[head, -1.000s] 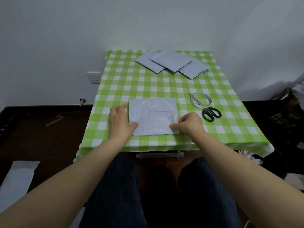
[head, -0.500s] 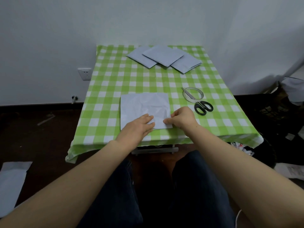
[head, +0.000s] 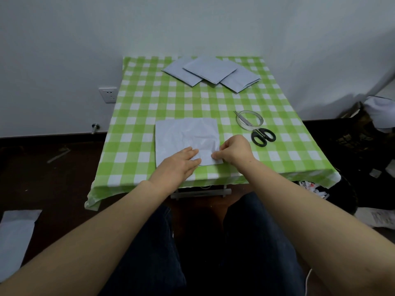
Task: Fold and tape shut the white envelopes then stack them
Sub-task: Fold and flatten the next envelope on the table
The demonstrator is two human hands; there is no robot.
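Observation:
A crinkled white envelope lies flat near the front of the green checked table. My left hand rests on its near edge with straight fingers pressing the paper. My right hand has its fingers curled and pinches the envelope's near right corner. At the table's far end lie three folded white envelopes, overlapping in a loose pile. A clear tape roll and black-handled scissors sit right of the envelope, the blades lying inside the roll.
The table stands against a white wall with a socket at the left. White paper lies on the dark floor at the lower left. Bags and clutter crowd the floor on the right. My legs are under the table's front edge.
My left hand slid from the envelope's left edge to its near edge, close to my right hand. My right hand stayed at the near right corner. The camera view shifted slightly.

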